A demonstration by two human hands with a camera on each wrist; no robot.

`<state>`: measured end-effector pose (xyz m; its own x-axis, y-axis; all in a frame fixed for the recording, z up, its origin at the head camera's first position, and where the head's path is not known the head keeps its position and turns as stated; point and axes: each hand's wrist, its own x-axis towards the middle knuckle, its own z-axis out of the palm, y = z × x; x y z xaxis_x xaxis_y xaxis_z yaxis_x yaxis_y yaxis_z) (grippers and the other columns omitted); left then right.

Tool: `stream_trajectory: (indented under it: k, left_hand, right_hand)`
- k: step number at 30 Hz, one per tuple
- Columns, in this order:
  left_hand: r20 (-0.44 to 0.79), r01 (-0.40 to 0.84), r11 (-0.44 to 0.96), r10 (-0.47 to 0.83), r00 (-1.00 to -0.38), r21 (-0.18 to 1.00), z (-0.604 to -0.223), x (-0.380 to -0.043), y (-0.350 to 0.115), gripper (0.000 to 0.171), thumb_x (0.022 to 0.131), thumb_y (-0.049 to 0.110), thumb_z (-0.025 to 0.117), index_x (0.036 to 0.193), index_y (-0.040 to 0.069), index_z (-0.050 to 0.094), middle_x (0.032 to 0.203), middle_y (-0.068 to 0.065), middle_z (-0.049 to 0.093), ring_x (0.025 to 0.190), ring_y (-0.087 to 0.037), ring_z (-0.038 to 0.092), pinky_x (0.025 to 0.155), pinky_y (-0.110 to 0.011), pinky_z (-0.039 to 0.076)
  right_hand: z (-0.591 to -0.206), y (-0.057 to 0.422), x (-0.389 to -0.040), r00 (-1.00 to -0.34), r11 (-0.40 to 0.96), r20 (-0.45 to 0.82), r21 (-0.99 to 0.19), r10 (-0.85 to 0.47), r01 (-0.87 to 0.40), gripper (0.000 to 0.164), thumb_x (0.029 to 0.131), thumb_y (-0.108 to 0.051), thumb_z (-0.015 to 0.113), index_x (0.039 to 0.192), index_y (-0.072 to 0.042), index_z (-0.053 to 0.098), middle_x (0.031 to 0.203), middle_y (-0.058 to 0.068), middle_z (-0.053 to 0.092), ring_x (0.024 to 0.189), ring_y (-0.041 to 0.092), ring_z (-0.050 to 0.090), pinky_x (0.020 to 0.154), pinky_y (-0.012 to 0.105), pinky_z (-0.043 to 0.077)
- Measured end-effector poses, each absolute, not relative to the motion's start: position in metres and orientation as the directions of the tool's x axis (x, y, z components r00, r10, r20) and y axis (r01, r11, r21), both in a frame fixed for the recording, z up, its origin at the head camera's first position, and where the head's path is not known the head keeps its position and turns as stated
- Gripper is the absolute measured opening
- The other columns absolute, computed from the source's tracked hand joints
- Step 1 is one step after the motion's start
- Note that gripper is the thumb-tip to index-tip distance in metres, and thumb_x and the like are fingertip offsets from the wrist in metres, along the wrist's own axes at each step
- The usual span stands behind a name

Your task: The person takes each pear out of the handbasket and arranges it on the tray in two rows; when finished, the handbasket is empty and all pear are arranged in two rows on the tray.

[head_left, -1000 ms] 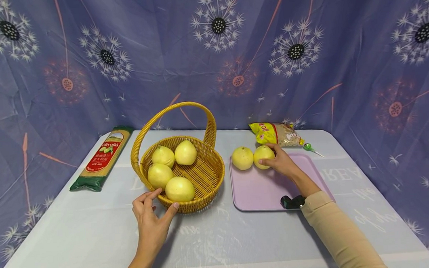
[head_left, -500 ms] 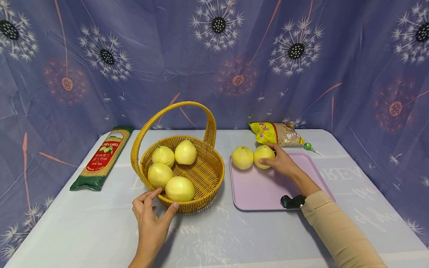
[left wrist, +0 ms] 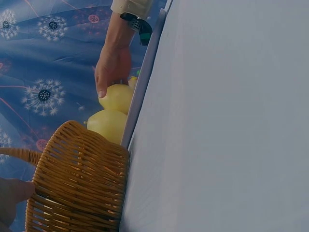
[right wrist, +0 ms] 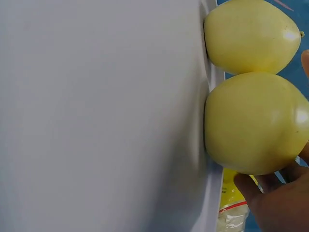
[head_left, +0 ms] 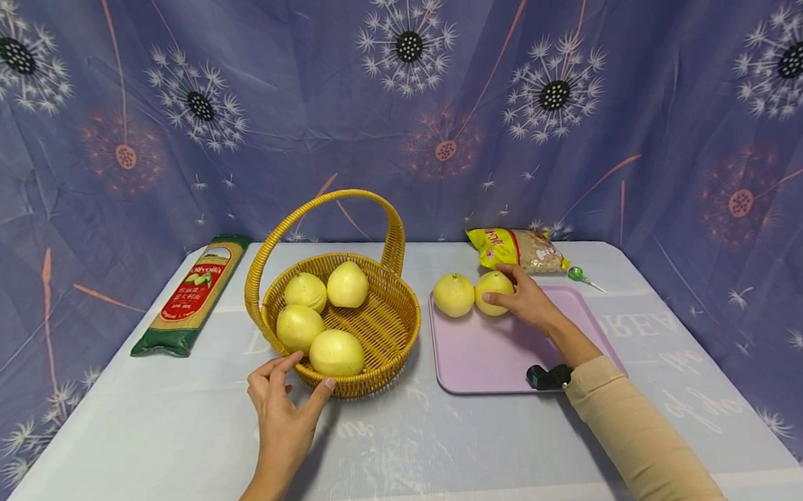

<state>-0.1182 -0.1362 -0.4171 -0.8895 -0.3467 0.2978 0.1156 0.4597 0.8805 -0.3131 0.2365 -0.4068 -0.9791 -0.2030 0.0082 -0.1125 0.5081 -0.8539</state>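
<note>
On the purple tray, my right hand holds a pale yellow pomelo at the back edge, thumb on its near side and fingers round its far side. A second pomelo sits right against it on the left. My left hand is at the front left of a yellow wicker basket, its thumb and fingertips spread along the rim. Several more pomelos lie in the left part of that basket, under its tall handle.
A red and green pasta packet lies left of the basket. Behind the tray are a yellow bag of grains and a green lollipop. A dark wrist device overlaps the tray's front edge. A patterned curtain backs the table.
My right index finger has lifted slightly along the pomelo's top. The left hand, basket and fruit stay where they were.
</note>
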Motion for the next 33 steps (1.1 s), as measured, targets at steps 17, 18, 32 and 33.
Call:
stream_trajectory:
  k: [17,18,32,33]
  left_hand:
    - [0.304,0.120,0.464,-0.346,-0.888,0.878,-0.417,-0.118,-0.136,0.058,0.077,0.016,0.078,0.126,0.003,0.052,0.123,-0.016,0.032,0.117,-0.016,0.026,0.086,-0.031,0.033]
    - [0.302,0.119,0.463,-0.345,-0.889,0.879,-0.417,-0.118,-0.136,0.058,0.077,0.016,0.078,0.127,0.003,0.052,0.123,-0.016,0.032,0.117,-0.016,0.026,0.086,-0.031,0.033]
    - [0.305,0.121,0.461,-0.347,-0.887,0.879,-0.418,-0.119,-0.137,0.058,0.076,0.016,0.078,0.126,0.003,0.052,0.123,-0.015,0.032,0.116,-0.013,0.025,0.086,-0.029,0.033]
    - [0.304,0.121,0.460,-0.347,-0.888,0.879,-0.418,-0.119,-0.137,0.058,0.076,0.016,0.078,0.127,0.003,0.052,0.123,-0.015,0.032,0.116,-0.013,0.025,0.086,-0.029,0.033]
  right_hand:
    - [-0.371,0.214,-0.296,-0.965,0.552,0.152,-0.796,-0.212,-0.246,0.081,0.079,-0.033,0.075,0.145,-0.010,0.033,0.151,0.015,0.031,0.143,0.034,0.021,0.116,0.058,0.019]
    - [-0.369,0.211,-0.294,-0.963,0.550,0.156,-0.796,-0.219,-0.253,0.081,0.079,-0.033,0.075,0.145,-0.011,0.033,0.151,0.015,0.030,0.143,0.034,0.021,0.116,0.058,0.019]
    - [-0.350,0.169,-0.274,-0.895,0.465,0.236,-0.788,-0.378,-0.404,0.076,0.079,-0.031,0.076,0.143,-0.019,0.037,0.151,0.010,0.032,0.144,0.029,0.022,0.116,0.058,0.019]
    - [-0.350,0.166,-0.273,-0.889,0.456,0.238,-0.789,-0.390,-0.411,0.075,0.079,-0.030,0.076,0.143,-0.019,0.037,0.150,0.009,0.032,0.144,0.028,0.022,0.116,0.057,0.019]
